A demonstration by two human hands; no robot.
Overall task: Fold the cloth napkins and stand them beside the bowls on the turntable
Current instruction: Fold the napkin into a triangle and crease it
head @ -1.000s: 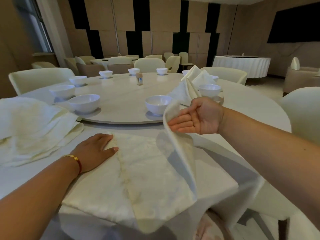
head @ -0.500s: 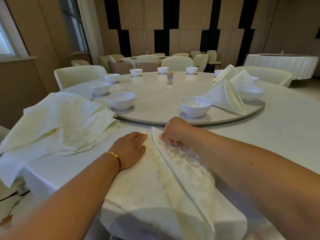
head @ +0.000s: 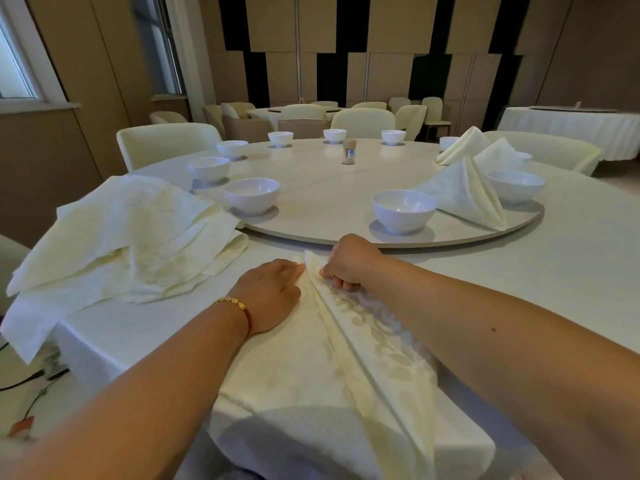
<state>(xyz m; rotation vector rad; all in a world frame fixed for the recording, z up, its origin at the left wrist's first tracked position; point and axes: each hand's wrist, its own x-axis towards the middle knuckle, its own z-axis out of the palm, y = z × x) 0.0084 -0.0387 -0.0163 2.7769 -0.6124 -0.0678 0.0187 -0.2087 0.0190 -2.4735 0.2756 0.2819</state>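
While the round table in its white cloth (head: pixel 571 271) is carrying a pale round turntable (head: pixel 311 202), a heap of unfolded cream napkins (head: pixel 131 237) is lying at its left edge. At the near edge, a cream patterned napkin (head: pixel 329 375) is lying folded along a ridge. The left hand (head: pixel 270 292) is pressing flat on it; the right hand (head: pixel 349 265) is pinching its far tip. A folded napkin (head: pixel 464 192) is standing between two empty white bowls (head: pixel 403 211).
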